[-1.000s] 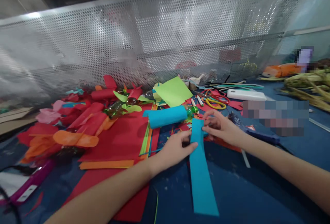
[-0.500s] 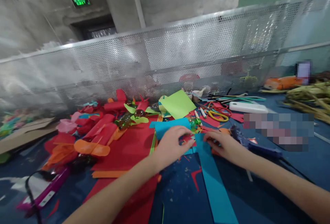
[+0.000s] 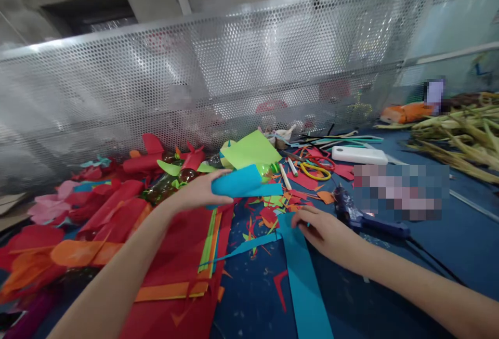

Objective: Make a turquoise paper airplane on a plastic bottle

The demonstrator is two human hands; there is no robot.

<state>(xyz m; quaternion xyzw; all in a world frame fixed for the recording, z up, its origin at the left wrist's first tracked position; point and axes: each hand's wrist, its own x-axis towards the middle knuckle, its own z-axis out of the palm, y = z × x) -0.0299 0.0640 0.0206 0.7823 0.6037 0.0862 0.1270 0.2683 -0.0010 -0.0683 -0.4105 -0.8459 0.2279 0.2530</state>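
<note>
Left hand [image 3: 200, 191] and right hand [image 3: 327, 230] at work over a dark blue table [image 3: 257, 302]. We see the left forearm reach in from the lower left, thumb below and fingers behind, clasping the left end of the blue-wrapped bottle [image 3: 241, 180], its green neck pointing right. The right hand, palm down with fingers curled, touches the upper end of the blue strip [image 3: 306, 287]; whether it pinches the paper we cannot tell. The strip runs toward us. We count one such bottle in hand, one wide strip, one lime sheet [image 3: 251, 151], two white markers [image 3: 285, 178], one yellow loop [image 3: 316, 172] and one blue glue gun [image 3: 368, 220].
</note>
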